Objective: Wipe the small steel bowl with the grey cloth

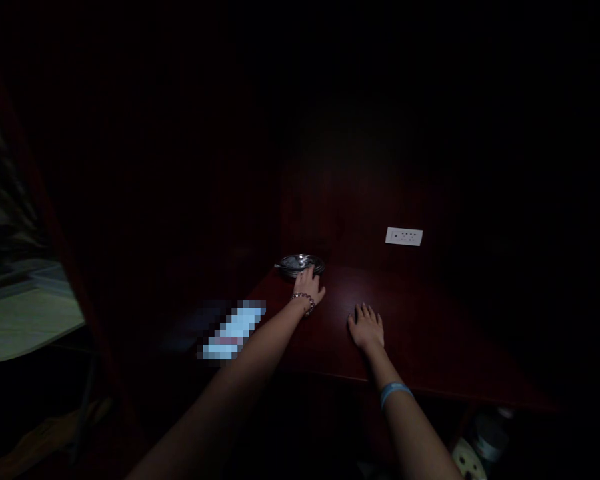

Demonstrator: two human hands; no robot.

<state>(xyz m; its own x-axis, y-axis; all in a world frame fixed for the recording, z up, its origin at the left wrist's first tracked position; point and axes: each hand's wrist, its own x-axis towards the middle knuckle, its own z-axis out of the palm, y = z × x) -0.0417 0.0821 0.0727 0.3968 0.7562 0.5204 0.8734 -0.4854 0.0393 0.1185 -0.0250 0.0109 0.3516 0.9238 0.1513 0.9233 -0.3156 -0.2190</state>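
Observation:
The scene is very dark. My left hand (311, 285), with a bead bracelet at the wrist, reaches forward and its fingers touch the near rim of a small shiny metal dish (300, 264) at the back of a dark red wooden table (420, 333). Whether those fingers grip the rim is unclear. My right hand (366, 327) lies flat on the table top with fingers stretched out, holding nothing; a blue band circles that wrist.
A white socket plate (404, 236) sits on the dark wall behind the table. A blurred pale flat item (233, 330) lies at the table's left end. A bottle (485, 437) stands low at the right, a pale surface (25, 320) at the far left.

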